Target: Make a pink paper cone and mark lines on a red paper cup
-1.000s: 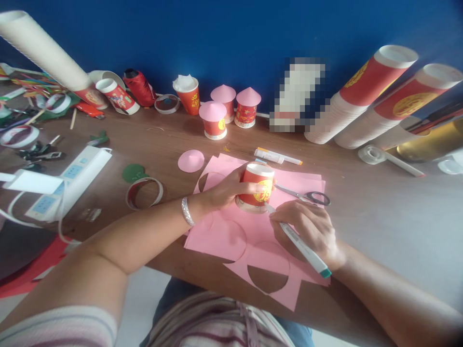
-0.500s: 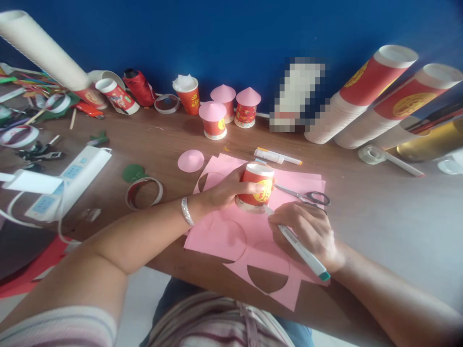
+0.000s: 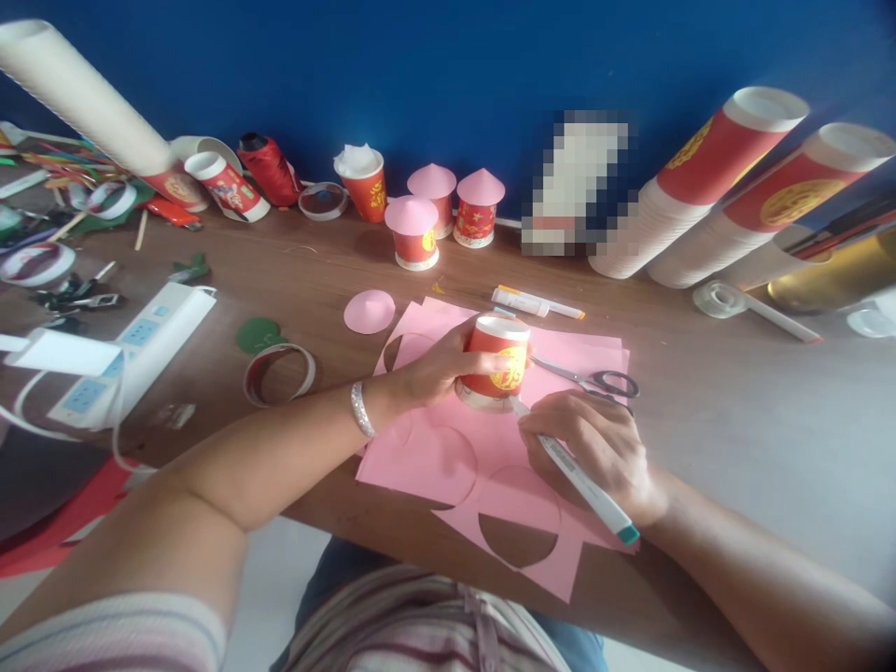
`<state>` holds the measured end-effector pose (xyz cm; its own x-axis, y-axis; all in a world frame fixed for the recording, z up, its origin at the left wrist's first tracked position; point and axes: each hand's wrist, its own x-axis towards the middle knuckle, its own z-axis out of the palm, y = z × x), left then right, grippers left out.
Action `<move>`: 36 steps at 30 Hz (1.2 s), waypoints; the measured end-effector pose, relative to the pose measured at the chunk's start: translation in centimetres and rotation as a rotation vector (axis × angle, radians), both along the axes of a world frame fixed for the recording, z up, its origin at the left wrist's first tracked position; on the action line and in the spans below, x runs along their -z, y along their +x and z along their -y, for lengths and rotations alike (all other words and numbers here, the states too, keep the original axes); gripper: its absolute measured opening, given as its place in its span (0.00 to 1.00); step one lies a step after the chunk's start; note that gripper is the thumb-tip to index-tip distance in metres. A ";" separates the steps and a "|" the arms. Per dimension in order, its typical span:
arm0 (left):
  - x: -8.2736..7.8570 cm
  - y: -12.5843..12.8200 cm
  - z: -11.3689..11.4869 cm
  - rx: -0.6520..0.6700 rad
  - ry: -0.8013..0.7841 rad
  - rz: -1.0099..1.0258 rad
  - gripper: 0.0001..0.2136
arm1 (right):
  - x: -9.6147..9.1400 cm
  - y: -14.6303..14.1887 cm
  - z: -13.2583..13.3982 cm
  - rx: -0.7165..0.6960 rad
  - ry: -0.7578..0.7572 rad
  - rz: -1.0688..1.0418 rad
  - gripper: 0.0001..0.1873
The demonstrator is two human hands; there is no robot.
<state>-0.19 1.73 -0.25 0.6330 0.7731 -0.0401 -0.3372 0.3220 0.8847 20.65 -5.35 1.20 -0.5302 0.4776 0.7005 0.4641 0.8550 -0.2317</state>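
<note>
My left hand (image 3: 452,364) is wrapped round a red paper cup (image 3: 483,376) with a gold emblem, its bottom turned up and its white rim low. Pinched in my right hand (image 3: 595,453) is a white marker (image 3: 584,490) with a green end; its tip touches or nearly touches the cup's white rim, which bears faint drawn lines. Under both hands lie pink paper sheets (image 3: 413,462), some with round holes cut out. Scissors (image 3: 588,375) rest on the sheets just behind my right hand. A pink paper cone (image 3: 370,312) lies to the left.
Several red cups with pink cone roofs (image 3: 412,219) stand at the back against a blue wall. Tall cup stacks (image 3: 735,149) lean at the right. A power strip (image 3: 133,355), a paper ring (image 3: 280,373) and clutter lie left. Two more markers (image 3: 538,302) lie behind the cup.
Almost nothing differs. Both hands keep their places, with the marker tip still at the cup's rim.
</note>
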 end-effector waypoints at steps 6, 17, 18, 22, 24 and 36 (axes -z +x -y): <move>0.2 -0.2 0.0 -0.007 0.001 -0.012 0.17 | -0.6 0.1 -0.1 -0.004 -0.017 0.020 0.11; 0.4 -0.3 -0.1 0.020 -0.018 0.020 0.16 | -0.4 0.1 -0.2 0.025 -0.003 0.016 0.12; 0.5 -0.3 -0.1 0.021 -0.015 0.024 0.16 | -0.4 0.1 -0.1 0.026 -0.002 0.015 0.12; 0.6 -0.2 -0.1 0.004 -0.006 0.032 0.16 | -0.4 0.0 0.0 0.031 -0.005 0.022 0.13; 0.6 -0.2 -0.1 0.007 -0.017 0.027 0.16 | -0.4 0.0 0.0 0.037 -0.005 0.026 0.13; 0.6 -0.1 -0.1 -0.011 0.002 0.030 0.15 | -0.3 -0.1 0.3 0.022 -0.030 0.025 0.11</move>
